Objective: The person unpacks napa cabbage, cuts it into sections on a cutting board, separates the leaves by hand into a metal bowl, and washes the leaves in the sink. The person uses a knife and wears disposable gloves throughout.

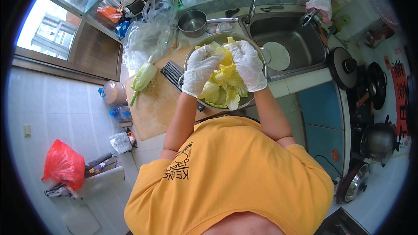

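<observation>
Over a round metal basin [263, 59] of torn napa cabbage leaves [225, 85], both my hands wear thin white disposable gloves. My left hand [203, 67] and my right hand [247, 62] pinch a yellow cabbage leaf [227, 58] between them. Loose green-yellow pieces fill the basin below. Left of it, a wooden cutting board [153, 111] carries a partly stripped cabbage head [143, 76] with a green stalk beside it. A cleaver [173, 71] with a dark patterned blade lies on the board, partly hidden under the basin.
A saucepan [192, 23] stands behind the basin, its handle pointing right. The steel sink [294, 36] on the right holds a white round disc [277, 56]. Clear plastic bags [147, 42] crowd the back left. A lidded pan [341, 68] sits right of the sink.
</observation>
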{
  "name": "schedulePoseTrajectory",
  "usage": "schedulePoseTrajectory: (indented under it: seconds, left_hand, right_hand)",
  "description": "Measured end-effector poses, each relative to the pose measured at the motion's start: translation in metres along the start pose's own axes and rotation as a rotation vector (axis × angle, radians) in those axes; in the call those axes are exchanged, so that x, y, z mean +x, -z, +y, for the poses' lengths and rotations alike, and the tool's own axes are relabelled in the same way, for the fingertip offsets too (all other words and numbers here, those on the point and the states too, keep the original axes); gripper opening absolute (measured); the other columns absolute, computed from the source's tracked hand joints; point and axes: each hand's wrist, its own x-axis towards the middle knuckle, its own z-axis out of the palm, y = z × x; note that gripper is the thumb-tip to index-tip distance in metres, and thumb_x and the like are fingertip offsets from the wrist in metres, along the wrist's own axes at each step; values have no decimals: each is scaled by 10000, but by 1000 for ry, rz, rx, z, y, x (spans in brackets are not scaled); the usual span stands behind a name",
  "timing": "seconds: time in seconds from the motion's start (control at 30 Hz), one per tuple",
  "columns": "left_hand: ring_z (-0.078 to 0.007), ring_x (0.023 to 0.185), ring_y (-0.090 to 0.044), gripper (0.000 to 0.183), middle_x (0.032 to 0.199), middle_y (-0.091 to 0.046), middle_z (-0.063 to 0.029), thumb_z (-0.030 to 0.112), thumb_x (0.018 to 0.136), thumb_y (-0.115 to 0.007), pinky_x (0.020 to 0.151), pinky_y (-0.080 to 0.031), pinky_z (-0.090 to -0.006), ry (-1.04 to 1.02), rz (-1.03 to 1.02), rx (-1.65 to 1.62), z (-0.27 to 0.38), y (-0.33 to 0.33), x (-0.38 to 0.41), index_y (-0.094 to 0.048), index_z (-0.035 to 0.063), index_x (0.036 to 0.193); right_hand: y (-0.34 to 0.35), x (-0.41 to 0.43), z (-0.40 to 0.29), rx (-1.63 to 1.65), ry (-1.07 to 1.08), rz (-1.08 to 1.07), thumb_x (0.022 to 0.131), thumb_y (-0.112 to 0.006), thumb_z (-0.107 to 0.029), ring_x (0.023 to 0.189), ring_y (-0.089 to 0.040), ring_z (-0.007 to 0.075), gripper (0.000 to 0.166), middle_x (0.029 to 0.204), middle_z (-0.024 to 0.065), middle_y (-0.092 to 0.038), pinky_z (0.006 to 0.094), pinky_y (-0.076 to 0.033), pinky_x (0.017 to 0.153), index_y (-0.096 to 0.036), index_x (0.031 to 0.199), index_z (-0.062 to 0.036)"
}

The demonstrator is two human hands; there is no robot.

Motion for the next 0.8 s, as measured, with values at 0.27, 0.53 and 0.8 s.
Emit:
schedulePoseTrajectory:
  seconds: [0.27,0.53,0.8]
  left_hand:
    - [-118,653,-553,42,714,-603,-27,50,829,-638,593,-450,-284,-108,103,121,-22,7,7,-658,14,837]
    - [-368,834,-622,331,854,-639,-213,308,839,-691,750,-480,-414,-224,58,559,-21,-13,17,-681,-3,952]
    - [-357,1190,-541,463,1263,-595,-190,280,826,-730,1045,-415,-413,-456,249,648,-44,32,-5,-616,40,1205]
  right_hand:
    - [26,11,-8,-533,317,47,951,-603,-202,783,-669,308,185,832,138,-675,423,-521,699,-597,1011,-28]
    - [34,17,23,-568,32,-85,921,-655,-243,877,-660,300,245,952,140,-683,396,-515,800,-662,1088,-63]
    - [27,7,4,-315,106,-78,906,-674,-97,1170,-582,238,455,1283,149,-600,351,-441,1015,-549,1340,-42]
